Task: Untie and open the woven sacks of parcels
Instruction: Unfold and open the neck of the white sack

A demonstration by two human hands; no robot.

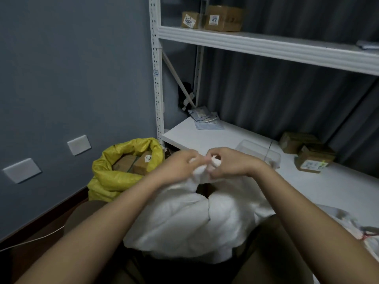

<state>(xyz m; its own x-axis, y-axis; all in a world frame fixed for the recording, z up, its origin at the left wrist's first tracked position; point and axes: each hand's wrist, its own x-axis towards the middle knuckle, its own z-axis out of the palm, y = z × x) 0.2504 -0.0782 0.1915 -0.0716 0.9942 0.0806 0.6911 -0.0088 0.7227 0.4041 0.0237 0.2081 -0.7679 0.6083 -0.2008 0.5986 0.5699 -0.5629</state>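
White woven sack (184,220) stands between person's knees, in front of lower shelf (205,138) front edge; neck bunched, partly gaping. Left hand (180,162) pinches gathered neck fabric; right hand (227,162) grips white tie at same bunch, fingers curled. Yellow sack (114,177) already open at wall corner, left of shelf post, cardboard parcels (131,162) inside
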